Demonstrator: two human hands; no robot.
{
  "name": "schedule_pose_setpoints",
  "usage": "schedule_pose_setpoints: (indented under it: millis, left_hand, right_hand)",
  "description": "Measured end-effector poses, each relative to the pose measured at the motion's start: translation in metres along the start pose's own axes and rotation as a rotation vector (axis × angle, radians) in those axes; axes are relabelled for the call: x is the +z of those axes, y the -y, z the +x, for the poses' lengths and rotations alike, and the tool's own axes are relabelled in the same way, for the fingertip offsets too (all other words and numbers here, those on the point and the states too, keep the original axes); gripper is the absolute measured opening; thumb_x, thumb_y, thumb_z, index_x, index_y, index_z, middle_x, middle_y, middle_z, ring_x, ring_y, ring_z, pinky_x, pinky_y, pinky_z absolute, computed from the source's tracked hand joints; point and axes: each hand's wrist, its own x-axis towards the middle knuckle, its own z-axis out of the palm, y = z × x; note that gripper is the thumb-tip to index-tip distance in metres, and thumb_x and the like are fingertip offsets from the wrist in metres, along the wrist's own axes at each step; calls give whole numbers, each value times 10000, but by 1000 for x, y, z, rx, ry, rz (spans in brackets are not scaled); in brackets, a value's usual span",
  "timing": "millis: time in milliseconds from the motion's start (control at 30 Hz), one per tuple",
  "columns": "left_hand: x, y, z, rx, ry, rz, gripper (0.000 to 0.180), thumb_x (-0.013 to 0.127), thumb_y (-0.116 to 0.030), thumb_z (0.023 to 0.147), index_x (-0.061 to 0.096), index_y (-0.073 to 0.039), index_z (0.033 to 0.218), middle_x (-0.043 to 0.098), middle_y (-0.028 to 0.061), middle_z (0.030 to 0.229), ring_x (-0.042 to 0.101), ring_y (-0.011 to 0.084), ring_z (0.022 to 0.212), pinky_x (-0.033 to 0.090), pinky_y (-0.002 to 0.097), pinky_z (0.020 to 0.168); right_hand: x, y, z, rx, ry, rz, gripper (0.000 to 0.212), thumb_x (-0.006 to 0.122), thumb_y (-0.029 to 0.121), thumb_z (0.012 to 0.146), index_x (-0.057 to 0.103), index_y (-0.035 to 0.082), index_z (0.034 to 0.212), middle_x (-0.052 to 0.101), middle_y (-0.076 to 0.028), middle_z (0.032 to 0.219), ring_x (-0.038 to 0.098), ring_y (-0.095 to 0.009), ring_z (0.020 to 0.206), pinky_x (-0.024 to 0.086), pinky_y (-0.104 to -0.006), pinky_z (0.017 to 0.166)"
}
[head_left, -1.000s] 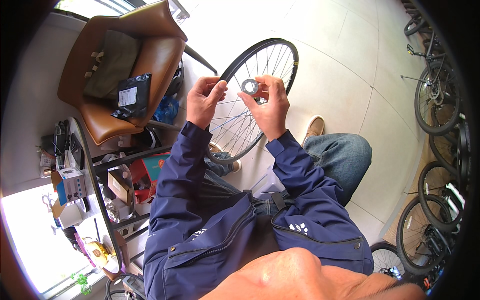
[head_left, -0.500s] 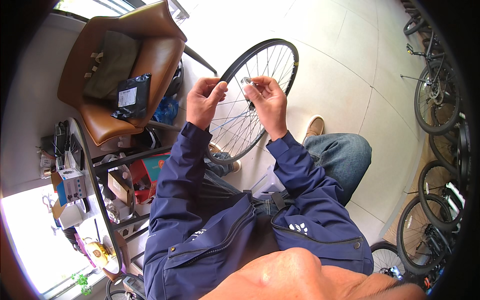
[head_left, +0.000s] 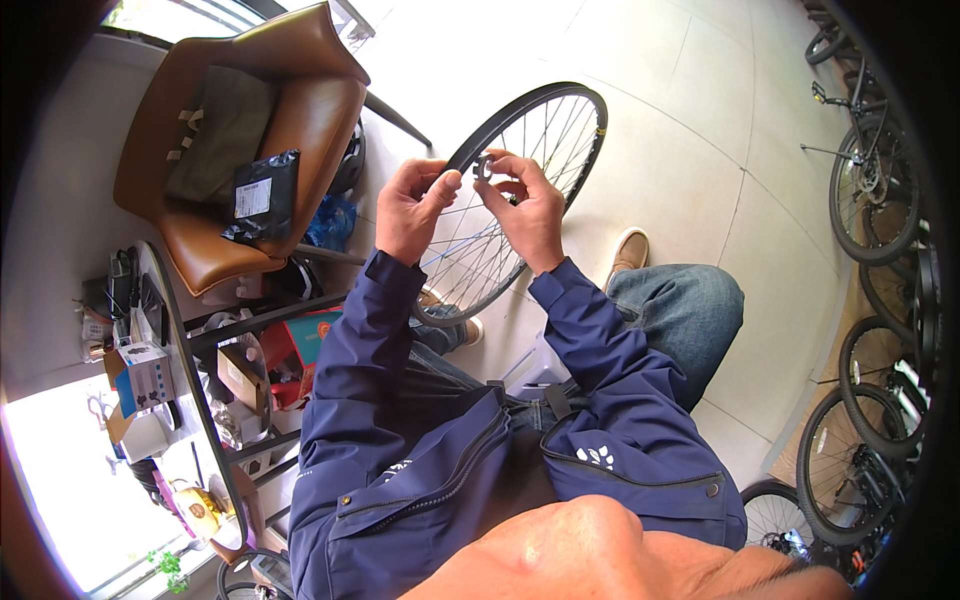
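A spoked bicycle wheel (head_left: 536,94) with a black rim leans in front of me, its lower part by my feet. My left hand (head_left: 411,210) is closed at the wheel's left side, thumb and fingers around the rim; the hand hides that part of the rim. Between thumb and fingertips my right hand (head_left: 530,212) pinches a small notched metal ring (head_left: 483,168), grey with an open centre. The ring is raised over the spokes, close to my left thumb but apart from it. Behind my right hand the wheel's hub is mostly hidden.
At the far left stands a brown chair (head_left: 315,130) bearing a dark cloth bag and a black plastic parcel (head_left: 264,195). A shelf table (head_left: 190,370) with boxes is on my left. Several bicycles (head_left: 868,190) line the right side of the tiled floor (head_left: 690,150).
My right hand has turned and shifted slightly left, so the ring's opening now shows. The wheel's upper rim has moved a little to the right, with my left hand still on it.
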Motion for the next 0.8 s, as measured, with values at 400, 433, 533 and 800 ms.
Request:
schedule_pose_setpoints:
  millis: [400,433,533,800]
  left_hand:
    - [-1,2,-1,4,8,-13,300,770,-217,1032,689,20,1196,777,99,1020,735,134,902,608,268,830]
    - [-1,1,-1,8,11,-11,298,770,-216,1032,689,20,1195,777,99,1020,734,134,901,608,269,829]
    - [0,1,-1,24,15,13,292,769,-211,1033,690,21,1192,776,98,1020,734,132,899,607,268,827]
    - [2,-2,-2,-3,3,-27,325,834,-206,982,706,21,1178,736,29,983,677,94,882,561,241,800]
  right_hand:
    - [0,2,3,-159,-13,-125,374,834,14,913,667,17,1248,745,-119,1306,754,-191,1093,653,-307,845]
    - [0,1,3,-180,-20,-149,375,837,19,910,669,23,1246,747,-118,1305,758,-194,1085,653,-309,842]
    - [1,-1,3,-210,-46,-230,380,848,41,901,671,37,1237,755,-115,1296,768,-203,1059,654,-312,830]
    - [1,-6,5,-239,-39,-220,391,851,64,904,657,30,1242,753,-122,1299,778,-217,1068,653,-333,859]
